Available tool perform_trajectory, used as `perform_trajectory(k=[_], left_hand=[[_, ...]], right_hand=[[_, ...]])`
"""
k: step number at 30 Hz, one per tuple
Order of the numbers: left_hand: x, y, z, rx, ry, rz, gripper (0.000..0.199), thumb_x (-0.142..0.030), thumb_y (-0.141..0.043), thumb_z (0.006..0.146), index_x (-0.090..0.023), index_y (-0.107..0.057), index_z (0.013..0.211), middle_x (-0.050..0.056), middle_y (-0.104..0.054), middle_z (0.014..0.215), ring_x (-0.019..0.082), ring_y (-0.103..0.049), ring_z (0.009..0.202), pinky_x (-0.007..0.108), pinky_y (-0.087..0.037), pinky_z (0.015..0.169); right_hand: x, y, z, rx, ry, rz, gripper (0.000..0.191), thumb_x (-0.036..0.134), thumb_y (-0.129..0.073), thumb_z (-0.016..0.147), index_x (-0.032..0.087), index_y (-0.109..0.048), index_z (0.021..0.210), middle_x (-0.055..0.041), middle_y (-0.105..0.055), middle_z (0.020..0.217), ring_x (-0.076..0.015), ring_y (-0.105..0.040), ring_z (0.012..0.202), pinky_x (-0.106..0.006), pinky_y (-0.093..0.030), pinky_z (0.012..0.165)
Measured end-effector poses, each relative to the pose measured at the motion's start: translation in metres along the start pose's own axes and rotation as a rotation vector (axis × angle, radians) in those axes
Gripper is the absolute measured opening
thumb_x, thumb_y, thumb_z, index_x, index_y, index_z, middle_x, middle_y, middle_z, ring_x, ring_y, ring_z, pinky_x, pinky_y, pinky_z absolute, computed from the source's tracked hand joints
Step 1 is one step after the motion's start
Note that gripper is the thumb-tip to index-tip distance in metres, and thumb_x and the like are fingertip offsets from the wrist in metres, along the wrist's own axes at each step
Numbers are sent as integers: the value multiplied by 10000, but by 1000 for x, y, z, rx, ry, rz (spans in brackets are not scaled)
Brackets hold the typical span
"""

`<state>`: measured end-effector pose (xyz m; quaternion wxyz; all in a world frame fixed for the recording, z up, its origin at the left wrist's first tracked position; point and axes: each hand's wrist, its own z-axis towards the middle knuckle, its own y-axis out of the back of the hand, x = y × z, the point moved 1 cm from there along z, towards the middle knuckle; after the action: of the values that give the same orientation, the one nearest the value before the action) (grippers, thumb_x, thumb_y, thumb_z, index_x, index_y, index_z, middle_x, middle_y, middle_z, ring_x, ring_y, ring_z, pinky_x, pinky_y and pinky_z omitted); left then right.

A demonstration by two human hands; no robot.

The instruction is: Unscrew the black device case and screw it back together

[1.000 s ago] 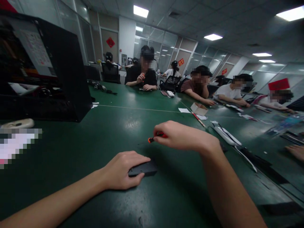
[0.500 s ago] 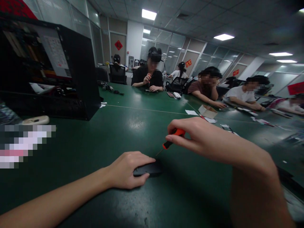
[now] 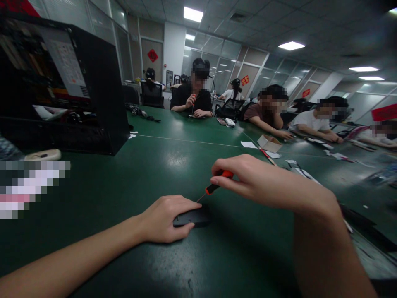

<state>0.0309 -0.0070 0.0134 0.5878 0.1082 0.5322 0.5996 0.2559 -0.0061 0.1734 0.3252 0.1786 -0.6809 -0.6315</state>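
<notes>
A small black device point(image 3: 195, 217), shaped like a computer mouse, lies on the green table point(image 3: 130, 182). My left hand point(image 3: 169, 217) grips it from the left, thumb on the near side and fingers along the far side. Above and to the right, my right hand point(image 3: 234, 176) is closed around the red and black handle of a screwdriver point(image 3: 213, 188). The thin shaft slants down to the left, and its tip is close to my left fingertips at the device's far edge. Whether the tip touches the device I cannot tell.
An open black computer case point(image 3: 102, 95) stands at the left, with a beige object point(image 3: 43, 155) before it. A small cardboard box point(image 3: 269, 143) and papers lie at the right. Several people sit across the table, one in black point(image 3: 195, 99).
My right hand and the screwdriver have moved slightly left, bringing the tip closer to my left fingertips. My left hand still holds the device. The whole view has shifted a little.
</notes>
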Motion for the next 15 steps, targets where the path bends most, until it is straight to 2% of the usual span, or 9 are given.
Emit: perform_trajectory(k=[7,12,15], left_hand=[[0,1,0,21,25,-2,479,-289,-645,896,-168,-599,1357,107,-727,1262,262,-704,1083,392,-549,974],[1,0,-1,30,27,6,485,-292,-641,901,-166,-589,1366,105,-729,1246,259,-701,1065,387,-545,956],[2,0,-1,30,27,12,505,-301,-643,907,-164,-576,1388,108,-724,1255,260,-700,1067,385,-543,952]], right_hand=[[-8,7,-6,-100,-12,-52,311,438,-499,1013,218,-705,937,-23,-720,820,-142,-638,690,-270,-418,612],[-8,6,-8,-27,-7,-56,321,448,-488,1019,223,-704,947,-11,-730,832,-132,-642,692,-265,-419,618],[-8,3,-6,-33,-20,-81,321,442,-485,1021,218,-704,947,-20,-730,837,-139,-639,697,-271,-405,620]])
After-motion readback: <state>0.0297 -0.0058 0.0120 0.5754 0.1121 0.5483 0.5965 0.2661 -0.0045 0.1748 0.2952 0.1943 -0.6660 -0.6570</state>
